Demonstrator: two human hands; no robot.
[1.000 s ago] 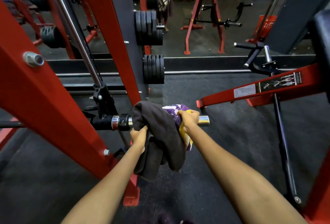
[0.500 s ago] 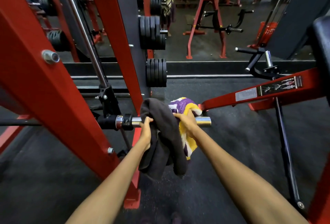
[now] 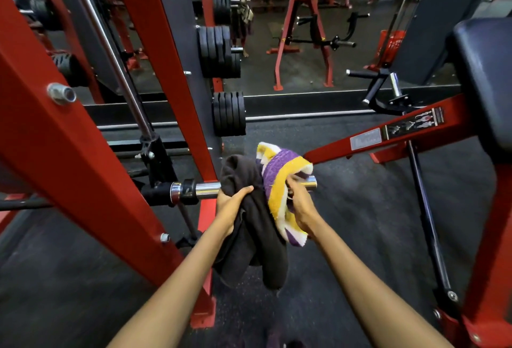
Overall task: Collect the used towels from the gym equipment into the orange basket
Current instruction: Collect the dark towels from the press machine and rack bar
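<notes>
A dark brown towel [image 3: 255,239] hangs over the chrome sleeve of a barbell [image 3: 206,189] in the red rack. My left hand [image 3: 231,205] grips its left side just below the bar. Beside it, a purple, yellow and white striped towel [image 3: 279,181] is bunched up over the bar's end. My right hand [image 3: 300,206] is closed on that striped towel from below, lifting it. An orange basket [image 3: 392,43] shows far back on the right, seen in the wall mirror.
Red rack uprights [image 3: 163,70] stand close on my left with black weight plates [image 3: 228,117] stored behind. A red machine arm [image 3: 388,137] and a black padded seat [image 3: 487,81] crowd the right. Dark rubber floor [image 3: 360,223] lies below.
The striped towel has been raised and bunched higher over the bar end by my right hand. My left hand has shifted up on the dark towel.
</notes>
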